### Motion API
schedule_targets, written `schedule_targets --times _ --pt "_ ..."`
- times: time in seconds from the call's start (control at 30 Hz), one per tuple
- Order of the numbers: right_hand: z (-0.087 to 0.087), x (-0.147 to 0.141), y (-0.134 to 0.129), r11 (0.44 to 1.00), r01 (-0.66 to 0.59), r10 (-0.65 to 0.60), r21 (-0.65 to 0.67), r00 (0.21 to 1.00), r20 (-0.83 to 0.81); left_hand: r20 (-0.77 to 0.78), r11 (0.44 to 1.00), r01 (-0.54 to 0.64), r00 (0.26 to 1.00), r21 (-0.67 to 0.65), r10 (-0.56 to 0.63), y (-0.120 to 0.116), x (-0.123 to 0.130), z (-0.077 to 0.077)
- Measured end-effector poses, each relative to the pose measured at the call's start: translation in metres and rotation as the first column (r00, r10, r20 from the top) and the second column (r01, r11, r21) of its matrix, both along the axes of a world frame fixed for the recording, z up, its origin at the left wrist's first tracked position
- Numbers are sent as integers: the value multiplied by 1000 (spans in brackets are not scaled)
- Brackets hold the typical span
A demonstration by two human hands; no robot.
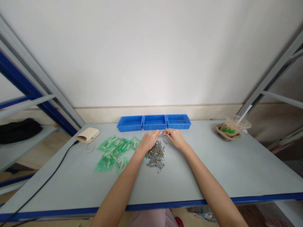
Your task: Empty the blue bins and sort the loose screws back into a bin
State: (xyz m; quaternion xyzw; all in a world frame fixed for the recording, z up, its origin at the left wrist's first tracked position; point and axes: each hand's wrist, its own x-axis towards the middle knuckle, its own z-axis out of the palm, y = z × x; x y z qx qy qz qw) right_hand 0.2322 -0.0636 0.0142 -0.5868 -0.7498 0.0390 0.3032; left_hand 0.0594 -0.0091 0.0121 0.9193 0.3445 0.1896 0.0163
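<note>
Just in front of the blue bins, my left hand (150, 139) is closed in a pinch on a small pale item too small to name. Close beside it, my right hand (174, 136) pinches a thin metal screw (164, 132) near the left fingertips. Below and between the hands lies a pile of metal screws (155, 154), some silvery and some brass-coloured. One loose screw (165, 142) sits apart, right of the pile. Green plastic bags (113, 150) with small parts inside spread to the left of my left forearm.
Three blue bins stand in a row: left (130, 124), middle (154, 122) and right (178, 121), the right one holding a few screws. A white device (88, 135) with a black cable is at left. A drink cup (230, 126) sits in a brown holder at right.
</note>
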Motion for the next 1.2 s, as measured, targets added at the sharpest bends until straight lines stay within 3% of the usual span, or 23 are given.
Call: schedule_targets --times 0.3,0.6,0.77,0.87,1.0,1.2 --pt "1 -1 0 1000 -6 6 -6 1000 -5 50 999 25 998 -23 -24 0 -1 0" --pt "4 -4 -2 999 -47 49 15 992 -120 118 998 21 993 -54 -15 0 -1 0" --pt "7 7 4 994 97 -86 48 976 -201 117 997 -42 992 -66 49 3 -1 1" --pt "8 18 6 987 160 -160 -18 955 -250 132 992 -111 984 -60 118 5 -3 2" --pt "2 13 6 988 142 -150 -68 978 -144 150 993 -105 982 -51 112 7 -6 1" --pt "-10 -19 4 984 94 -74 -148 988 138 144 993 -107 983 -39 112 9 -7 -3"
